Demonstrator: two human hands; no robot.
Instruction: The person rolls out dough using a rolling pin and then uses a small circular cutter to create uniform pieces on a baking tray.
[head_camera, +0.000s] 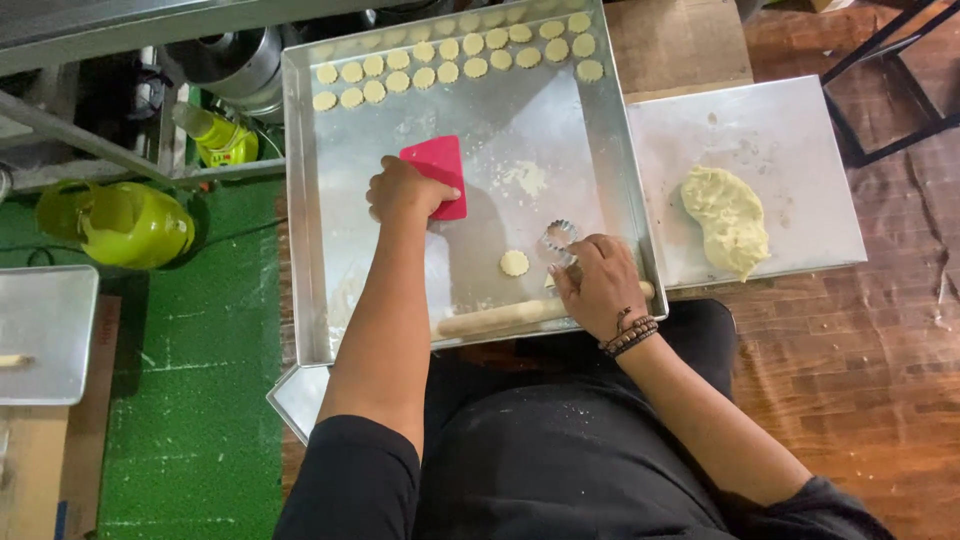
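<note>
A large metal tray (330, 300) sits over green matting and wood flooring. The left hand (400, 190) grips one red scraper (438, 170); the right hand (598, 280), loosely curled, touches one fluted cutter (560, 236) beside one cut dough round (514, 263).

The big tray (330, 200) is bare metal, dull silver with a soft sheen, dusted white with flour in patches. The flat sheet (790, 140) beside it is the same brushed metal, smudged with flour. The scraper (437, 172) under the left hand (402, 190) is smooth matt plastic, pinkish red. The cutter (560, 236) near the right hand (600, 282) is thin shiny metal with a fluted rim. The rolling pin (500, 317) is pale, unvarnished wood. The dough lump (728, 220) looks soft, moist and rough-surfaced; the cut rounds (448, 60) are matt and pale yellow. The floor (860, 350) is glossy brown wood; the mat (190, 400) is rough green cloth.
</note>
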